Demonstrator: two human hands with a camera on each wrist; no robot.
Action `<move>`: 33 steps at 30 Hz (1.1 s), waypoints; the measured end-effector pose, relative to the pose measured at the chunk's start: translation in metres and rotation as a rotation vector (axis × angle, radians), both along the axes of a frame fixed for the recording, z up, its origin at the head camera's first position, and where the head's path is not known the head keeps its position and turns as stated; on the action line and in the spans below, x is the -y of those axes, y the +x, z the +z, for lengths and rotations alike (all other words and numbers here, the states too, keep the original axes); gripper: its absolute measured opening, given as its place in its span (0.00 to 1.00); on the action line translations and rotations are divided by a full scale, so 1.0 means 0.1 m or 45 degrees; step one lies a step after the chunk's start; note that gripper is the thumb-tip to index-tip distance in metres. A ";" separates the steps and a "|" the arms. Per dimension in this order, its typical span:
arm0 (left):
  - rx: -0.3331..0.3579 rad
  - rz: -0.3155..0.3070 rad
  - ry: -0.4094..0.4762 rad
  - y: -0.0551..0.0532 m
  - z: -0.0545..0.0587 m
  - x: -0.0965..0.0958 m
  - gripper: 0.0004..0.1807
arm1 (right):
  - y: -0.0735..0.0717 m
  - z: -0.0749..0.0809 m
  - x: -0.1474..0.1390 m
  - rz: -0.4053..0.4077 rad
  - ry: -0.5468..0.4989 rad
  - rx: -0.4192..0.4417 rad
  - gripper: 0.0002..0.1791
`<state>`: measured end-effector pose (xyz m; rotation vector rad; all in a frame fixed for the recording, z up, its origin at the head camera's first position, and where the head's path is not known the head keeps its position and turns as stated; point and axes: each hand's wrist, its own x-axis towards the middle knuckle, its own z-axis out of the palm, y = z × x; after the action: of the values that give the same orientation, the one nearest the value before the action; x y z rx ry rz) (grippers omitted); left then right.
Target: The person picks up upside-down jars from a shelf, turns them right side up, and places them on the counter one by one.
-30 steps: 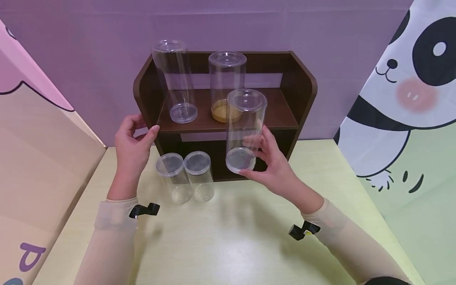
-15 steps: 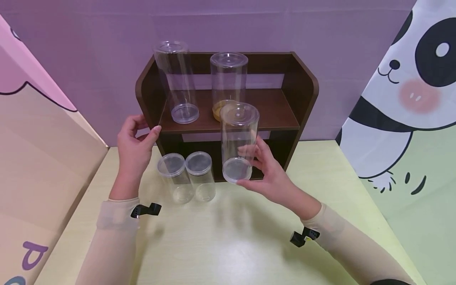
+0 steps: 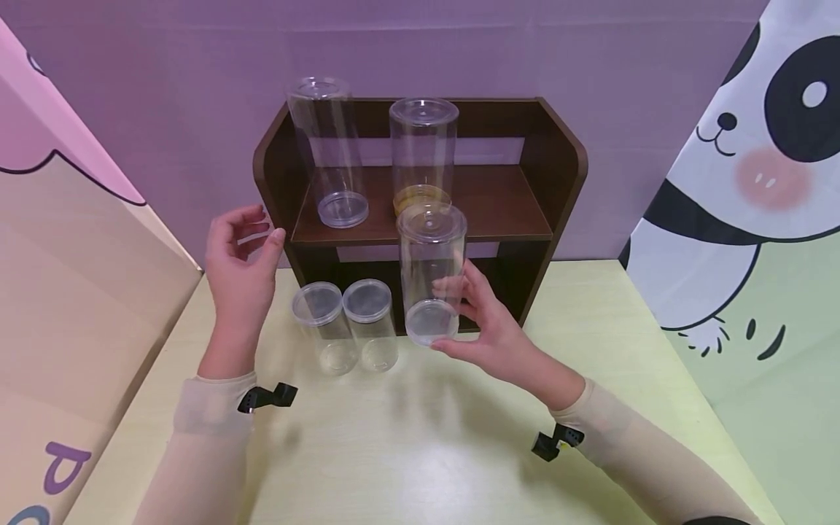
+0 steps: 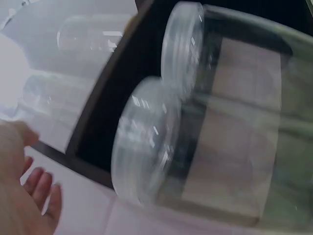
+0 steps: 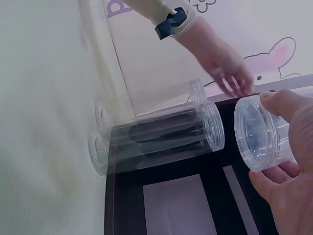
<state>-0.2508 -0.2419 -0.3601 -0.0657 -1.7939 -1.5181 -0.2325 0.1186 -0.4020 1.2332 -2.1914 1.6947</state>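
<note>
My right hand (image 3: 488, 328) holds a clear plastic jar (image 3: 431, 251) near its lower end, thumb on the near side and fingers round the far side. The jar is upright in the air before the brown shelf (image 3: 367, 232), its ridged lid-like end (image 5: 257, 132) facing down. My left hand (image 3: 241, 255) hangs beside the shelf's left side panel with loosely bent fingers and nothing in them. Two lidded clear jars, a left one (image 3: 319, 310) and a right one (image 3: 369, 310), stand side by side on the table in front of the shelf.
On the upper board stand two more clear jars, one (image 3: 335, 157) at the left and one (image 3: 423, 149) with a yellowish base in the middle. The pale wooden table (image 3: 394, 452) lies in front. A purple backdrop (image 3: 623, 95) hangs behind the shelf.
My right hand has brought the jar down and a little to the left. My left hand has come away from the shelf's side, moving slightly left.
</note>
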 end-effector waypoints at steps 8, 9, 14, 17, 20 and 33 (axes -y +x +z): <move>-0.356 -0.038 0.039 0.17 0.10 -0.24 0.12 | 0.04 -0.06 0.05 0.021 0.022 -0.016 0.72; -0.354 -0.086 0.009 0.20 0.12 -0.28 0.12 | 0.04 -0.07 0.05 0.024 0.023 -0.022 0.72; -0.222 -0.490 -0.184 0.33 0.19 -0.52 0.20 | 0.06 -0.10 0.08 0.030 0.029 -0.023 0.72; -0.085 -0.700 -0.257 0.38 0.23 -0.68 0.32 | 0.07 -0.12 0.10 0.039 0.026 -0.011 0.72; 0.030 -0.810 -0.316 0.40 0.26 -0.83 0.48 | 0.07 -0.15 0.12 0.059 0.012 -0.010 0.71; 0.172 -0.953 -0.245 0.33 0.22 -1.13 0.49 | 0.08 -0.25 0.16 0.084 0.007 0.048 0.69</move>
<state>-0.2183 -0.1288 -0.3384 -0.8256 -2.1488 -1.8635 -0.2247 0.1029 -0.4272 1.2990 -2.2013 1.7520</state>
